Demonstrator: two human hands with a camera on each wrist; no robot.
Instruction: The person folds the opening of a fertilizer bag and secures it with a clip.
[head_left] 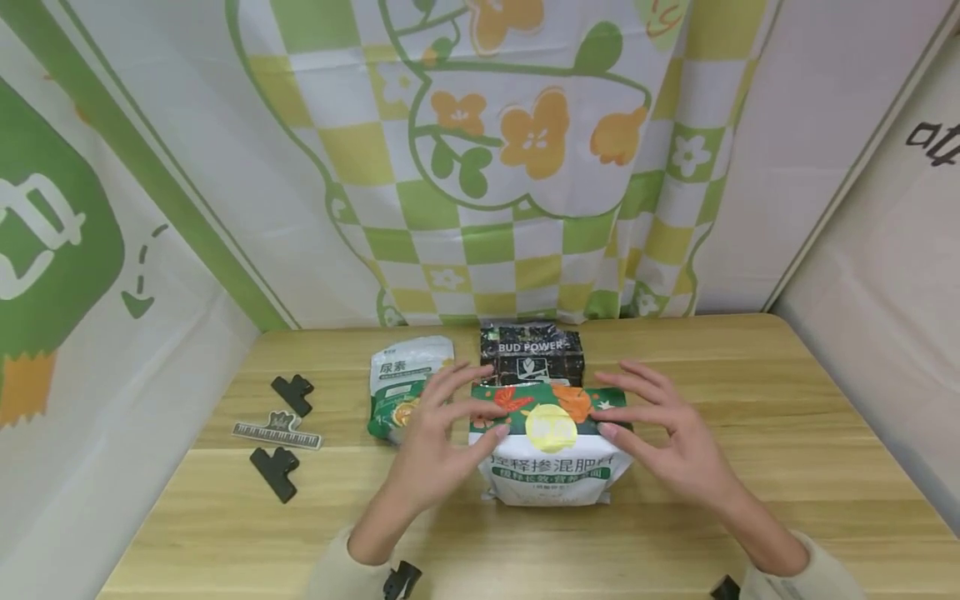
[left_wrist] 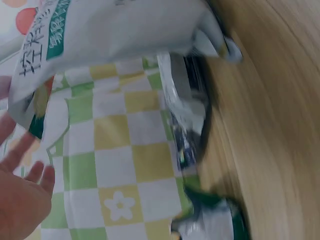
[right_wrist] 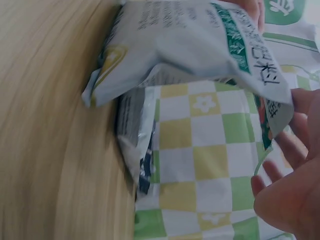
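Note:
A white fertilizer bag [head_left: 551, 487] with a green, flower-printed top band and a round yellow patch stands upright on the wooden table. At its top left corner, my left hand [head_left: 433, 454] pinches the band between thumb and fingers. My right hand [head_left: 686, 450] pinches the opposite top corner the same way. Both wrist views show the bag from the side, with its base on the table and the hands at its upper edge. Close behind it is a black BUD POWER bag [head_left: 531, 354], its lower part hidden in the head view.
To the left of the black bag lies a white and green pouch [head_left: 411, 367], partly behind my left hand. Two black clips [head_left: 292, 393] and a piano-keyboard-patterned clip [head_left: 277, 431] lie on the table's [head_left: 780, 400] left side. A checkered curtain [head_left: 517, 242] hangs behind.

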